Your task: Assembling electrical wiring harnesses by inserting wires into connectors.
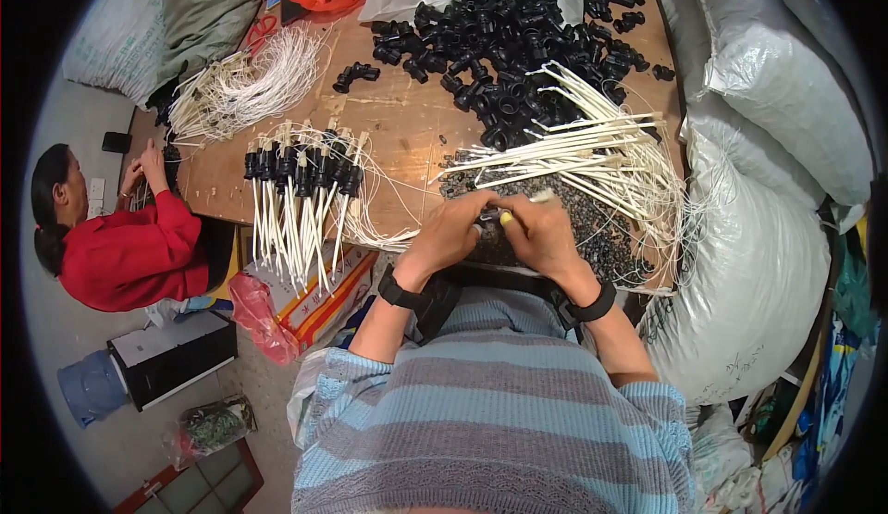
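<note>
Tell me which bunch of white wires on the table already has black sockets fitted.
The row of wires hanging over the table's near edge, left of the left hand: each carries a black socket on top. The looped bundle and the loose wires have none.

We are looking down into a small assembly workshop, a hand-piecework place by all signs. The worn plywood worktable (398, 125) carries a heap of black plastic fittings (504, 37), loose bundles of white cables (592, 158), and a row of finished cables with black caps (301, 176) hanging over its edge. Bulging white sacks (758, 236) crowd the right side, and we see a second worker in a red top (129, 250) bent over wires at the far left.
</note>
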Demonstrator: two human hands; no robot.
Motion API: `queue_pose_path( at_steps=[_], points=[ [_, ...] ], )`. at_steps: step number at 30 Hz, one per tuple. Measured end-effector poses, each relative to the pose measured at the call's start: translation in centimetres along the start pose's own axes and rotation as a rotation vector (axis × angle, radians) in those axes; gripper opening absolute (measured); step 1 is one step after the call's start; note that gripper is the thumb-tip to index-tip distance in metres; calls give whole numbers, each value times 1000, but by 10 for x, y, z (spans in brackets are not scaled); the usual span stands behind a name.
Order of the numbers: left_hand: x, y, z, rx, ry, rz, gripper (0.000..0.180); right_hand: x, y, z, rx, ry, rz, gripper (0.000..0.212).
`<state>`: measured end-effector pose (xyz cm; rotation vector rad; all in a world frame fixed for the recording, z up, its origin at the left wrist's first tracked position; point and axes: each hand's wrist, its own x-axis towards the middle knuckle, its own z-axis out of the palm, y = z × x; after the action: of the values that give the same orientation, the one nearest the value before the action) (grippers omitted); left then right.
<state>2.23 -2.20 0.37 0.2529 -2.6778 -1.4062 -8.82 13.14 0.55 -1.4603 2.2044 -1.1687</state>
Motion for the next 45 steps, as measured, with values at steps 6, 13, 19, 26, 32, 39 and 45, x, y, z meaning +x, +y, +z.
queue_pose_path(
  at_steps=[6, 13, 19, 26, 32, 39, 45],
  points=[
    [2, 11, -5, -345, -95, -147, 47, -9, 9, 5, -20, -107, -28, 23],
    [-1, 6, -5, -36, 384, 204, 22, 0, -14, 4, 192, 127, -35, 19],
    [8, -1, -6, -123, 238, 157, 26, -4, 2, 8, 14, 61, 32, 15],
    [63, -79, -44, 301, 389, 88, 31, -5, 15, 9, 208, 156, 232, 12],
    [63, -85, -45, 154, 310, -83, 21, -5, 21, 0, 285, 257, 330, 11],
    [32, -6, 12, -595, 278, -212, 24, 6, 28, 11, -52, 445, 180, 8],
    [29, 5, 26, -616, 321, -232, 24, 7, 7, 14, -230, 366, 87, 8]
  ],
)
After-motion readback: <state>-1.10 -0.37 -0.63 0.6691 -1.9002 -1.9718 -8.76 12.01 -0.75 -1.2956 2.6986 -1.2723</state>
